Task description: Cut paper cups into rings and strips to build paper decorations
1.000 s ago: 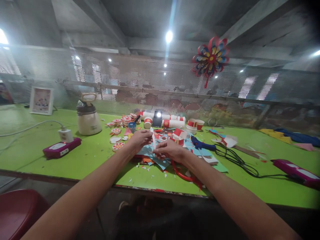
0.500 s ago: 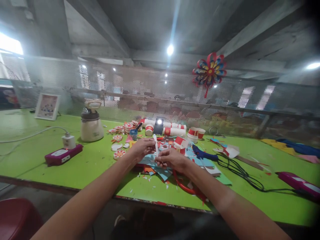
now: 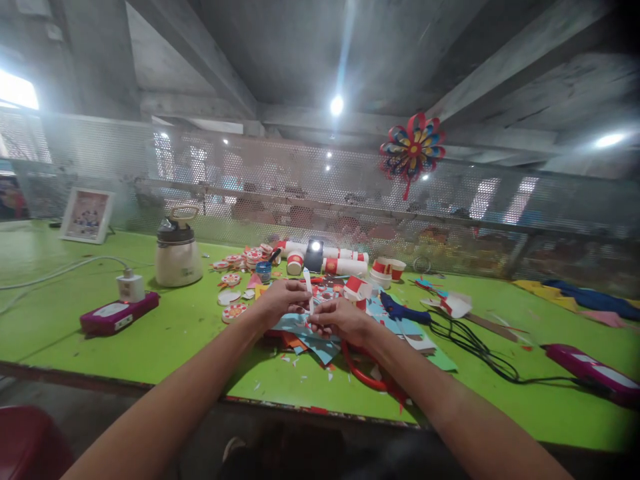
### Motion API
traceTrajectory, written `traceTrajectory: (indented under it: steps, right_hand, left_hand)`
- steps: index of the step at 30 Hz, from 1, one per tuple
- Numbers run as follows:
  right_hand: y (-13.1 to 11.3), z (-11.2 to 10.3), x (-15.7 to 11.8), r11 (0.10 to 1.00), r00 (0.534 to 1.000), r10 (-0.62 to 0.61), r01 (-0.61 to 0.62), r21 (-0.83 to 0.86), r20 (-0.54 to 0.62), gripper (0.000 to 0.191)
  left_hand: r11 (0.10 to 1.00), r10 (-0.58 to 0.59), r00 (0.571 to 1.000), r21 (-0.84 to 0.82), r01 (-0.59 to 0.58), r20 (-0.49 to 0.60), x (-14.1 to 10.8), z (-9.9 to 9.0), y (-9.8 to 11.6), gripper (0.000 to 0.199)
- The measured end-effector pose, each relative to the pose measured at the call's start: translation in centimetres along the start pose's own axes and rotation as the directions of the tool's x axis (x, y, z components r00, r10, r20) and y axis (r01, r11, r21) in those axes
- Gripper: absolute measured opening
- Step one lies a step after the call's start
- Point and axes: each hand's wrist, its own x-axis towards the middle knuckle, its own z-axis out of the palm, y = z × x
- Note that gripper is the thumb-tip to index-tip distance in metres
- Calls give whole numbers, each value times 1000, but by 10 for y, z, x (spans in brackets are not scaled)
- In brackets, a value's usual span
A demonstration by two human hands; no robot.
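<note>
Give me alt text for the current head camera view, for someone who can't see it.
Two bare hands, left and right, hold a thin white strip above a green table strewn with paper scraps. Around them are a blue glue gun, paper cups and a white kettle-like container.

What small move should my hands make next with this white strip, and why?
Probably ease the left hand up the white strip towards its tip, with the right hand as anchor. The right fingertips pinch the lower end and the left fingers are at the middle, while the upper end sticks up free, so that end looks least controlled.
</note>
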Motion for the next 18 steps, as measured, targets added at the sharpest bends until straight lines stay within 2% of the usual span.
traceTrajectory:
  steps: [5, 8, 11, 14, 18]
  right_hand:
    - [-9, -16, -8, 960, 993, 44, -71, -271, -106, 24]
    - [-16, -33, -33, 879, 985, 40, -115, -463, -168, 23]
    - [-22, -42, -68, 757, 986, 35, -133, -640, -164, 21]
    - [-23, -37, -94, 648, 985, 73, -166, -743, -157, 40]
    - [-19, -23, -99, 554, 971, 143, -240, -797, -193, 57]
  left_hand:
    - [1000, 9, 999, 22, -9, -35, 1, -5, 4, 20]
    - [1000, 5, 998, 17, -4, -59, 1, -8, 6, 20]
    - [1000, 0, 998, 3, 0, -70, 3, -9, 6, 18]
    - [1000, 2, 997, -14, -3, -72, 4, -9, 4, 16]
    - [1000, 6, 998, -28, -8, -68, 4, -9, 4, 16]
